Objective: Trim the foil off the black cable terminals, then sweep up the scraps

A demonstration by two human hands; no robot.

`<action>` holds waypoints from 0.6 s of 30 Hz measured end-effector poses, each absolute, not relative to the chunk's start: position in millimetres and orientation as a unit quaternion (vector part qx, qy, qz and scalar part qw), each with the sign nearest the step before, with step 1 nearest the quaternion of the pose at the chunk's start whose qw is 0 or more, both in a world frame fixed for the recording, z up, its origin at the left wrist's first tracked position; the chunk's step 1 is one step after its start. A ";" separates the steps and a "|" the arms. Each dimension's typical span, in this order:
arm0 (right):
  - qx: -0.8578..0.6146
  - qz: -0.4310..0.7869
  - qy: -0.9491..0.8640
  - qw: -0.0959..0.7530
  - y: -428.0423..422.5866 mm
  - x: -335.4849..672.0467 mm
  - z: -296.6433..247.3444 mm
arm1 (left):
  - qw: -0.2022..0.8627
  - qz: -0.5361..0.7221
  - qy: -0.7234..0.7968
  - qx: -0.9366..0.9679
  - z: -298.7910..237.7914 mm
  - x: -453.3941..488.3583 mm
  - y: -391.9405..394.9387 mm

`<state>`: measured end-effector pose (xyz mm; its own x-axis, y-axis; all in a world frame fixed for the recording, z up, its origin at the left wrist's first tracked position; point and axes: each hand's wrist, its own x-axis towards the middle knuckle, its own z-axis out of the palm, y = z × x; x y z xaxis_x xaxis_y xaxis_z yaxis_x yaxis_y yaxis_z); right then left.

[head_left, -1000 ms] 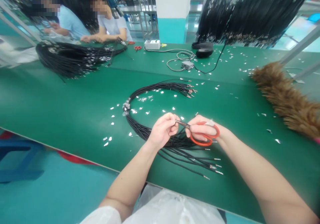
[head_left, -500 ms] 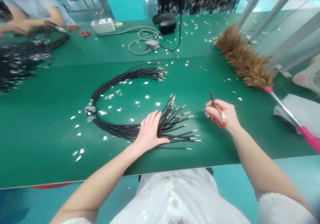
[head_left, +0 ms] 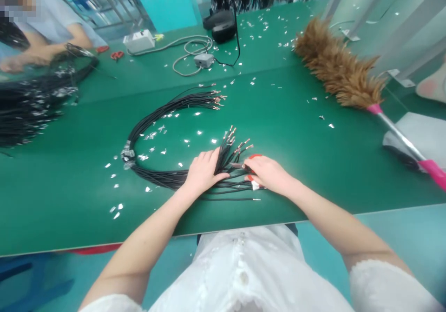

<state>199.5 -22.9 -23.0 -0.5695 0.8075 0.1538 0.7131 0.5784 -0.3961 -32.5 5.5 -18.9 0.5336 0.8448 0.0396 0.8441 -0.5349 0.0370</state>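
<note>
A bundle of black cables lies on the green table in a U shape, its bare copper ends pointing right. Clear tape wraps it at the bend. My left hand rests flat across the lower arm of the bundle, fingers stretched out and thumb apart. Just right of it, my right hand is closed round small red-handled scissors. Their blades point left in among the fanned cable ends; whether they touch a cable I cannot tell.
White scraps are scattered about the table. A brown feather duster lies at the right. A power strip and a black device stand at the back. Across the table, a co-worker's hands are by more black cables.
My right hand has moved left with the scissors, from beside the bundle to among the cable ends. My left hand stays on the cables. The whole view has shifted slightly.
</note>
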 end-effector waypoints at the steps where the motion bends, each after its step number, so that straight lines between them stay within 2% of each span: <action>1: -0.423 0.153 -0.878 0.165 -25.2 199.2 -25.2 | 0.001 0.030 0.472 0.881 -21.2 -32.0 4.9; 6: -0.372 0.209 -0.879 0.211 -42.3 196.8 -32.9 | -0.001 0.059 0.469 0.881 -31.1 -29.5 13.3; 14: -0.355 0.251 -0.873 0.220 -41.0 191.3 -33.2 | 0.006 0.152 0.650 0.745 -2.4 -38.2 84.2; 18: -0.366 0.276 -0.857 0.237 -39.7 193.1 -35.5 | 0.026 0.141 0.660 0.738 -9.4 -41.1 98.1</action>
